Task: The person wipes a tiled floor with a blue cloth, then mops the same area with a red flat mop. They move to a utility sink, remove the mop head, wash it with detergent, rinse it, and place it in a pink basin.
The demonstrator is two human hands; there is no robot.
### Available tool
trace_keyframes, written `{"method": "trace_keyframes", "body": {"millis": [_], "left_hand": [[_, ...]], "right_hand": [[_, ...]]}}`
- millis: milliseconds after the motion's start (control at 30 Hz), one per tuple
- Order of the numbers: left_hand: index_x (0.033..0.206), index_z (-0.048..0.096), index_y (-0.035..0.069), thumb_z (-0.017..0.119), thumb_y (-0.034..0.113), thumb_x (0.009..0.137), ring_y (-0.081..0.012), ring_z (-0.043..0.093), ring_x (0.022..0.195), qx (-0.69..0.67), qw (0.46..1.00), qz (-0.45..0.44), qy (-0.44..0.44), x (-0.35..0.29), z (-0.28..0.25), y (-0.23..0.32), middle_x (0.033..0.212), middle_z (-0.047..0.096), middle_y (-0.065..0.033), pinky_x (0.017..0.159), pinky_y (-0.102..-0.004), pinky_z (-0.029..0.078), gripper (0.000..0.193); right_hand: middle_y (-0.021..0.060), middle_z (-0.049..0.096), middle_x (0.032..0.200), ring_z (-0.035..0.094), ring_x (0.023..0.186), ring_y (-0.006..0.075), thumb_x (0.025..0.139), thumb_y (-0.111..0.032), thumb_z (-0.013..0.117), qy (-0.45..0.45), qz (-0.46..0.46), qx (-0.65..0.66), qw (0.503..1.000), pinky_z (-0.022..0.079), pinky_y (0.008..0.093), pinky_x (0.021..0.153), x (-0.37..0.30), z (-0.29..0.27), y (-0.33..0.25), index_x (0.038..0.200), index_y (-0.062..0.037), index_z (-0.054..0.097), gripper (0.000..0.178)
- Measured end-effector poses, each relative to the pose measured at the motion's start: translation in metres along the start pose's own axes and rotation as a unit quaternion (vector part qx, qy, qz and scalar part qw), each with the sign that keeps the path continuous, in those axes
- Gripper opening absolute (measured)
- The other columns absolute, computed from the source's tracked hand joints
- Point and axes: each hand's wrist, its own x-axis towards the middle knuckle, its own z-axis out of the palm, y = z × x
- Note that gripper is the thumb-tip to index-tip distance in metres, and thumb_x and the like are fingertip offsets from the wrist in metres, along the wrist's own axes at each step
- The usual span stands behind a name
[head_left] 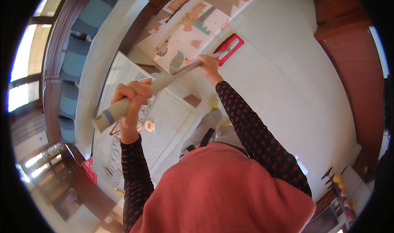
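Observation:
I hold a long-handled floor mop [163, 81] slantwise in front of me. Its thick beige grip ends at the lower left, and a thin metal pole runs up to a red, fringed flat head [234, 49] on the pale tiles. My left hand [133, 96] is wrapped round the beige grip, near its grey-blue band. Farther along, my right hand [208, 66] is closed on the metal pole, close to the head. The red head lies beside the edge of a play mat [184, 40] with animal pictures.
A pale-topped table [166, 118] stands under the left part of the pole, with a small round container [150, 126] on it. Blue-grey cushions [77, 56] line a wooden seat at the left. A reddish-brown wooden cabinet [342, 64] stands at the right, across the tiled floor [287, 93].

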Motion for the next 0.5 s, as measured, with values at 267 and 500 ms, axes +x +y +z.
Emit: {"method": "trace_keyframes", "body": {"millis": [267,500], "left_hand": [[0.075,0.042,0.008,0.051,-0.001,0.084,-0.0182,0.051,0.068,-0.089,0.982,-0.082,-0.144,0.010,0.055,0.004,0.067,0.051,-0.0069,0.098,-0.0500,0.046,0.016],[0.075,0.043,0.008,0.054,0.002,0.087,-0.0162,0.050,0.064,-0.115,0.931,-0.157,-0.310,-0.017,0.186,-0.026,0.064,0.049,-0.0042,0.084,-0.0434,0.050,0.017]], "right_hand": [[0.0030,0.064,0.072,0.063,0.075,0.0282,0.072,-0.020,0.064,0.046,0.177,-0.108,0.977,0.046,0.0450,0.069,-0.122,-0.071,0.026,0.072,-0.0159,0.063,0.004],[0.0086,0.066,0.078,0.064,0.081,0.0300,0.073,-0.019,0.064,0.131,0.398,-0.157,0.894,0.047,0.0451,0.074,-0.301,-0.146,0.047,0.077,-0.0149,0.066,0.006]]}}
